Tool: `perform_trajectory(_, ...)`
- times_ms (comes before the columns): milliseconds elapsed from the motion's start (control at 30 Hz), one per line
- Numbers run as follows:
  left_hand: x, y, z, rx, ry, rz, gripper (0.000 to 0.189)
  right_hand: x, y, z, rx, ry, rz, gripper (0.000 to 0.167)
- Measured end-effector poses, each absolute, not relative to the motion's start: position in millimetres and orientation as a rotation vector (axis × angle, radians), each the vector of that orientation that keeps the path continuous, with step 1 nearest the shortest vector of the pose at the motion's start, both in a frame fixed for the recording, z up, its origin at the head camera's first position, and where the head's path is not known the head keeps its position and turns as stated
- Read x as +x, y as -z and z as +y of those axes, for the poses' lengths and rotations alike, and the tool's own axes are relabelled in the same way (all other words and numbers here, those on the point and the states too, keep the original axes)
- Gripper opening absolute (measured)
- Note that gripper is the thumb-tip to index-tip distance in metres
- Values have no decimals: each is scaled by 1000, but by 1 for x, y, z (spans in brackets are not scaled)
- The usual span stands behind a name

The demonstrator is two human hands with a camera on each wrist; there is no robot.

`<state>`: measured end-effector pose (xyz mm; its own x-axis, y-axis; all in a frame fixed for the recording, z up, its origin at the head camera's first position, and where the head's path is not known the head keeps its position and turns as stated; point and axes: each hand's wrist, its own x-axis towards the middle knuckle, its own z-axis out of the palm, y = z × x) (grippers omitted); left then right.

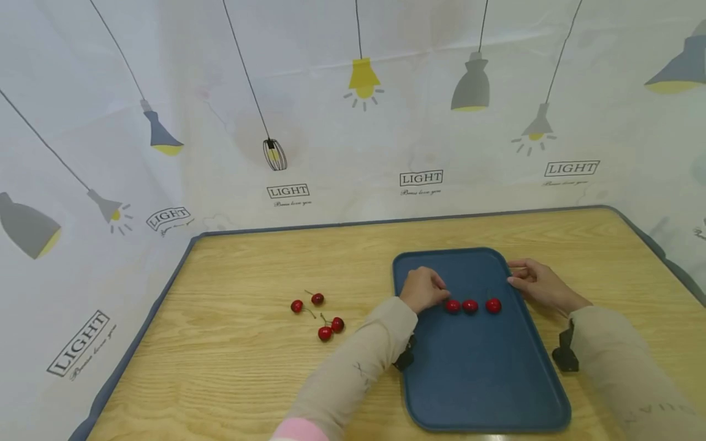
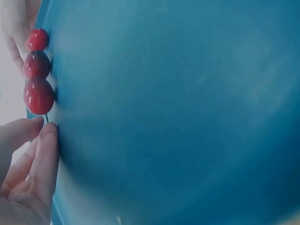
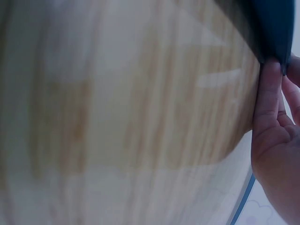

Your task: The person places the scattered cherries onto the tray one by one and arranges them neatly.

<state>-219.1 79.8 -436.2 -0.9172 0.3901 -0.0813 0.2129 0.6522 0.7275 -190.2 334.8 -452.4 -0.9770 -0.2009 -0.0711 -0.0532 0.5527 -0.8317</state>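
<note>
Three red cherries lie in a row across the blue tray [image 1: 485, 380]. My left hand [image 1: 425, 289] is over the tray, at the leftmost cherry [image 1: 452, 306]. In the left wrist view its thumb and fingertips pinch the thin stem [image 2: 47, 117] of the nearest cherry [image 2: 39, 96]. The middle cherry [image 1: 470, 306] sits close beside that one, and the right cherry [image 1: 493, 305] lies a small gap further along. At the tray's right edge, my right hand [image 1: 543, 286] grips the rim [image 3: 284, 56] between thumb and fingers.
Several more cherries with stems lie on the wooden table [image 1: 220, 367] left of the tray, among them a front cherry [image 1: 325, 333] and a back cherry [image 1: 317, 299]. A white curtain [image 1: 342, 141] printed with lamps hangs behind the table's far edge.
</note>
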Motion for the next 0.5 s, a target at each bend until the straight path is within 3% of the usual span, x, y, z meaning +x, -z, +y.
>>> perform_trajectory(500,-219,437,93,498,-963,2800,14,-189,452,334,-167,1403,2607,50)
